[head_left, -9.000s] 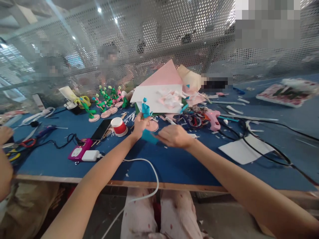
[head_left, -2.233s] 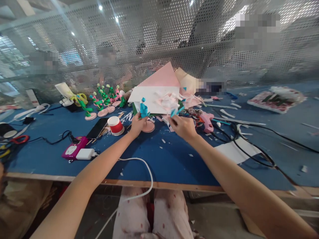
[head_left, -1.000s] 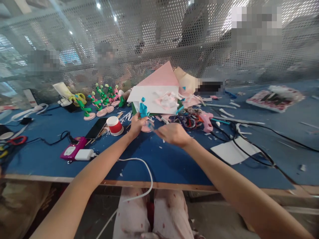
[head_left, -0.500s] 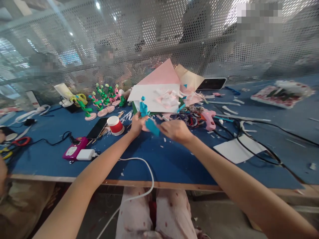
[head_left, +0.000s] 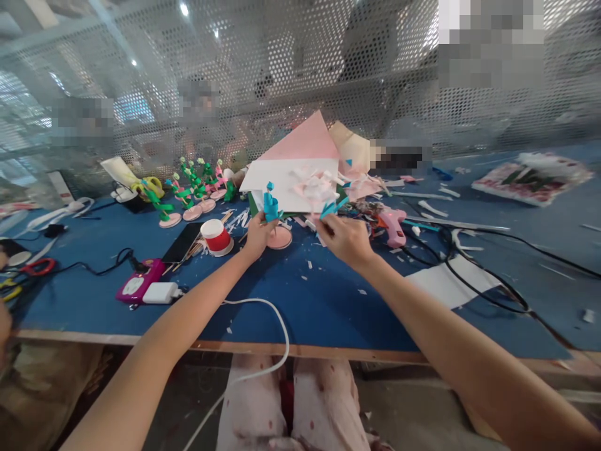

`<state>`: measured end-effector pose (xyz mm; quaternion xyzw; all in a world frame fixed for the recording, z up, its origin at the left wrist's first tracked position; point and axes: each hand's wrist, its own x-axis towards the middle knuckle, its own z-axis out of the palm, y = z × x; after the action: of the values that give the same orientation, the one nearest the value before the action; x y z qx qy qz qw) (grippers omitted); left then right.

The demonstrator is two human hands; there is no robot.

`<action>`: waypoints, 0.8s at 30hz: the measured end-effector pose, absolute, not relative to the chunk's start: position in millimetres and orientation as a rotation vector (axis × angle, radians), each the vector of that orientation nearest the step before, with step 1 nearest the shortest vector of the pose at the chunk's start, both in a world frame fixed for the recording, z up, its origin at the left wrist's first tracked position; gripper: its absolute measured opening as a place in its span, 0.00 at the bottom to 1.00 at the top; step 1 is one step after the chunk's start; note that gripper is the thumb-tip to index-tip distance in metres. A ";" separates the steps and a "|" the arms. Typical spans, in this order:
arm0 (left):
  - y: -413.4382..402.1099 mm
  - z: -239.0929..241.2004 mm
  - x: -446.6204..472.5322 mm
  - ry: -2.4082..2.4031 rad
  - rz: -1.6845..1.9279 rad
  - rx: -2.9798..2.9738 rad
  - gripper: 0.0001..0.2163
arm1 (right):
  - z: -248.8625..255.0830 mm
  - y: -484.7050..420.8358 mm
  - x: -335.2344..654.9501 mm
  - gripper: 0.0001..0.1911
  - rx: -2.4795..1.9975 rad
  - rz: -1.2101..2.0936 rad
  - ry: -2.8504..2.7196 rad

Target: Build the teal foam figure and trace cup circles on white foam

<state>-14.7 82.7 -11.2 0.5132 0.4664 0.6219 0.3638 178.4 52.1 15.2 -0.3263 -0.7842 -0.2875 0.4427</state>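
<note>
My left hand (head_left: 256, 238) is closed around the lower part of a curled blue paper model (head_left: 270, 205), which stands upright with a small blue piece at its top. Just beside those fingers, a round pink base (head_left: 280, 238) shows under the model. My right hand (head_left: 348, 239), its fingers pinched together, is at the front of the scrap pile. A blue paper strip (head_left: 332, 207) sticks up from its fingertips; the gripped end is hidden by the fingers.
White paper scraps (head_left: 317, 186) lie on sheets behind my hands. A pink glue gun (head_left: 393, 225) with a black cable is at right. Left are a red-and-white cup (head_left: 216, 238), a purple power socket (head_left: 141, 282) and several green paper plants (head_left: 188, 188). A perforated screen (head_left: 291, 69) rises behind.
My right hand has moved right and slightly up, carrying the blue strip away from the model. The pink base is now uncovered. My left hand has hardly moved.
</note>
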 end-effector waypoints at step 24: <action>82.5 -10.4 -14.8 1.218 1.588 1.313 0.07 | 13.5 45.5 171.2 0.22 -0.519 -0.703 -2.072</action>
<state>-14.8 82.5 -10.4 0.5105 0.4735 0.6177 0.3655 171.2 45.5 13.5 -0.2083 -0.8312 -0.2819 0.4316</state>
